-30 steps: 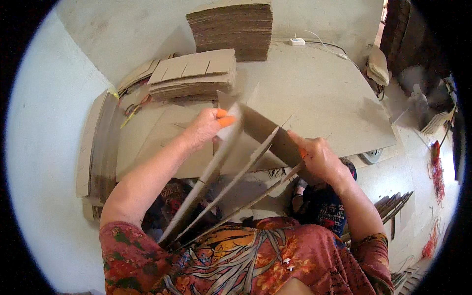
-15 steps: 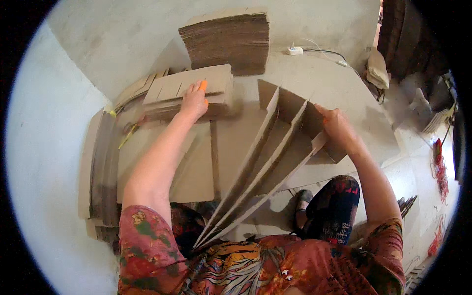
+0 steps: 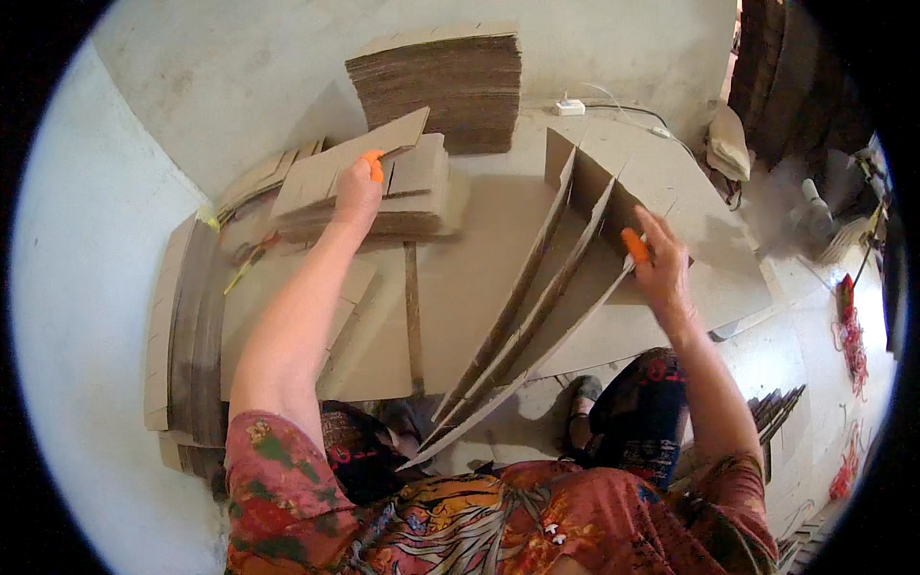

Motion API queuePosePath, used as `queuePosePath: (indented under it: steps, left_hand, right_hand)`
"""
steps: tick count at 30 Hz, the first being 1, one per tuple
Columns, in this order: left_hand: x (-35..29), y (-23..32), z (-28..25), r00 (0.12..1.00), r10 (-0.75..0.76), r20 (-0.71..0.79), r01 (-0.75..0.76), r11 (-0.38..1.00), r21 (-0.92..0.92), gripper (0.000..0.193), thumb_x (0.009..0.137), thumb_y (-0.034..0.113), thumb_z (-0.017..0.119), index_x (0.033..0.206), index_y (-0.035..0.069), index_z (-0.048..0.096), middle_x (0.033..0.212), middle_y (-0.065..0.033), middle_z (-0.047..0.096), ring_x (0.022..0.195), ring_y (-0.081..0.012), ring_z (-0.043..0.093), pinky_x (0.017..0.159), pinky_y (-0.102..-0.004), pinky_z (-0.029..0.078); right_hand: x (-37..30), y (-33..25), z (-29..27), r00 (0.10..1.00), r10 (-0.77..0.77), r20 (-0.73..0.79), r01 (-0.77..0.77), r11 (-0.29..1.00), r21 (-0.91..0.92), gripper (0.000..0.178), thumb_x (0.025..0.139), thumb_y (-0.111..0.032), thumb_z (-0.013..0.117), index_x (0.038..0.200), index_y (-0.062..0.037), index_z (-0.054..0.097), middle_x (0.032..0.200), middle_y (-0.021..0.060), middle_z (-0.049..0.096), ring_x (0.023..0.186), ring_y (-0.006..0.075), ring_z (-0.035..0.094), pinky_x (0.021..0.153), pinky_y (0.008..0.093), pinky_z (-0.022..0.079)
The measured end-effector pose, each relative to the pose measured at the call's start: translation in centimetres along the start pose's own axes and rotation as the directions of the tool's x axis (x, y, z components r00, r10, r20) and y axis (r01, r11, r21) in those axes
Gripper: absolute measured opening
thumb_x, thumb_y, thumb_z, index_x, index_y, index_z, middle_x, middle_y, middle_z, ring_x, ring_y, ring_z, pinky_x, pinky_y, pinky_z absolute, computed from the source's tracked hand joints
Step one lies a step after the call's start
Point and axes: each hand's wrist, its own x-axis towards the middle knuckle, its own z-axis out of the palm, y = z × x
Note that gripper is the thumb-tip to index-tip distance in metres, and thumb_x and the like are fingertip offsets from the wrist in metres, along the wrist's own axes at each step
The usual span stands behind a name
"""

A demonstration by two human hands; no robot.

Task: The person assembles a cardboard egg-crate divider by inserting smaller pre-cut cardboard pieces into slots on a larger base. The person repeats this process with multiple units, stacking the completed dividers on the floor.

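The left hand (image 3: 356, 196) grips a cardboard piece (image 3: 407, 126) tilted over a stack of slotted cardboard (image 3: 419, 174). Three long cardboard strips (image 3: 563, 268) fan from a crosspiece (image 3: 623, 216) over the tabletop (image 3: 725, 264); beside it, the right hand (image 3: 659, 264) has fingers extended, its grip unclear.

The tan counter (image 3: 714, 273) bears a tall cardboard stack (image 3: 436, 96) at its back, a lower stack of slotted cardboard strips (image 3: 417, 172) nearer, a white power adapter (image 3: 569, 107) and a red-and-yellow tool (image 3: 251, 259).
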Motion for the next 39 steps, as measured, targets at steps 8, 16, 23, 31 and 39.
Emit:
queuePosePath:
  steps: [8, 16, 23, 31, 39]
  left_hand:
    - [-4.5, 0.9, 0.2, 0.918, 0.37, -0.143, -0.376, 0.926, -0.021, 0.024, 0.078, -0.004, 0.053, 0.1, 0.002, 0.062, 0.096, -0.0167, 0.063, 0.084, -0.0299, 0.062, 0.072, -0.0349, 0.049]
    - [-0.2, -3.9, -0.9, 0.876, -0.325, 0.356, 0.421, 0.875, -0.238, 0.017, 0.078, 0.009, 0.064, 0.094, 0.001, 0.066, 0.083, -0.009, 0.066, 0.074, -0.0163, 0.061, 0.066, -0.0278, 0.047]
    - [-0.6, 3.1, -5.2, 0.971, -0.133, -0.199, 0.053, 0.931, -0.362, 0.019, 0.081, 0.003, 0.06, 0.1, 0.001, 0.063, 0.09, -0.0085, 0.067, 0.078, -0.0157, 0.061, 0.073, -0.0276, 0.047]
    - [-17.9, 19.5, -6.8, 0.687, 0.724, 0.064, -0.6, 0.615, -0.511, 0.033, 0.08, -0.002, 0.061, 0.112, -0.002, 0.057, 0.115, -0.0155, 0.058, 0.102, -0.0273, 0.06, 0.089, -0.0323, 0.048]
    - [-18.9, 18.2, -8.6, 0.91, 0.208, 0.358, -0.031, 0.897, -0.44, 0.038, 0.084, 0.017, 0.064, 0.118, 0.002, 0.056, 0.117, -0.0145, 0.058, 0.11, -0.0229, 0.053, 0.093, -0.0327, 0.041]
  right_hand:
    - [-2.6, -9.2, -0.8, 0.867, 0.287, 0.407, -0.495, 0.409, 0.767, 0.028, 0.09, -0.005, 0.047, 0.115, 0.0028, 0.056, 0.095, 0.0122, 0.066, 0.081, 0.0185, 0.065, 0.07, 0.0276, 0.052]
    - [-9.3, -7.1, -6.0, 0.925, 0.314, 0.213, -0.379, 0.731, 0.567, 0.018, 0.088, -0.007, 0.054, 0.101, 0.0012, 0.063, 0.081, 0.0085, 0.066, 0.074, 0.0153, 0.063, 0.067, 0.0272, 0.051]
    - [-3.9, 0.6, -17.5, 0.701, 0.631, -0.332, -0.078, 0.532, 0.843, 0.033, 0.094, -0.024, 0.043, 0.118, -0.0032, 0.055, 0.089, 0.0071, 0.063, 0.077, 0.0159, 0.059, 0.069, 0.0253, 0.045]
    - [-8.3, -9.4, -6.2, 0.668, 0.443, 0.598, -0.491, -0.341, 0.801, 0.033, 0.091, -0.024, 0.052, 0.116, -0.0019, 0.052, 0.108, 0.0096, 0.061, 0.094, 0.0218, 0.061, 0.079, 0.0335, 0.05]
    - [-10.3, -2.7, -9.9, 0.781, 0.624, -0.011, -0.475, 0.605, 0.64, 0.039, 0.08, -0.005, 0.06, 0.119, -0.0054, 0.053, 0.117, 0.012, 0.055, 0.106, 0.0249, 0.054, 0.09, 0.0364, 0.045]
